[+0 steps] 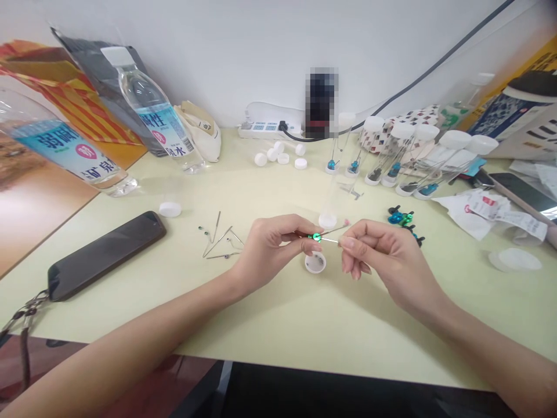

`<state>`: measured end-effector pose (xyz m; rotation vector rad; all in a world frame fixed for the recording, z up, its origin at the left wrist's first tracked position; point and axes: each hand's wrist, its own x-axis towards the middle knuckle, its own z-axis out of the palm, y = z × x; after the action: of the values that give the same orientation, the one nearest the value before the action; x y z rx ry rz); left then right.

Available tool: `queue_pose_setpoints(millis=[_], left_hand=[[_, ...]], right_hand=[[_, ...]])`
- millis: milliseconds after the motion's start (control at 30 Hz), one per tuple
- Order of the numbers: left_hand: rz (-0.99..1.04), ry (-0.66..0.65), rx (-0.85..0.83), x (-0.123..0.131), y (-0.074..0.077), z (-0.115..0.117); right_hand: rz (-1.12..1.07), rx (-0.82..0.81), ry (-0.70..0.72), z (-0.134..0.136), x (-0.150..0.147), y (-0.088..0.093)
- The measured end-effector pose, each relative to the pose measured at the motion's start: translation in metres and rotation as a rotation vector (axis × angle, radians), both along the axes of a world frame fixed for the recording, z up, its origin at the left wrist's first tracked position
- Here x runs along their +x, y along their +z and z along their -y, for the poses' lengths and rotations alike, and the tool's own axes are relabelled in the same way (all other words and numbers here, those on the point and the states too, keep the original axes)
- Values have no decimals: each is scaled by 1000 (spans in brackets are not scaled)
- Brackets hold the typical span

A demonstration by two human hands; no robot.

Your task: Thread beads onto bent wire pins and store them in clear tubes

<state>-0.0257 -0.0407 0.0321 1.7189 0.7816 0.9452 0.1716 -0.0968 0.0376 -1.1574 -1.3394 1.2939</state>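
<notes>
The left hand (pixel 270 249) is pinching a thin metal pin (pixel 326 237) threaded with a green bead (pixel 315 236), its grip closed at the fingertips; the right hand (pixel 385 249) is holding the pin's far end in an equally tight grip, seemingly to steady the fine piece between both; a white plastic cap (pixel 315 262) is lying just below on the worktop (pixel 278 325); bent wire pins (pixel 220 239) are sitting nearby, apparently within easy reach; capped clear tubes (pixel 394 159) are resting farther back.

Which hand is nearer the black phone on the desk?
Left. The left hand is to the right of the phone, not touching it; the right hand is farther right, beyond the left hand.
</notes>
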Motion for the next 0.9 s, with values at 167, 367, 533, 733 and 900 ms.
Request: queue_pose_setpoints(millis=[167, 367, 533, 733, 900], left_hand=[[-51, -8, 106, 0, 0, -2], [-125, -21, 177, 2, 4, 2], [-80, -56, 16, 3, 3, 3], [76, -41, -240, 3, 6, -3], [86, -75, -286, 3, 8, -2]], right_hand=[[-184, -254, 82, -6, 5, -2], [-237, -345, 130, -8, 7, 0], [-70, -202, 135, -8, 4, -1], [568, 464, -173, -6, 5, -4], [979, 1058, -278, -2, 10, -7]])
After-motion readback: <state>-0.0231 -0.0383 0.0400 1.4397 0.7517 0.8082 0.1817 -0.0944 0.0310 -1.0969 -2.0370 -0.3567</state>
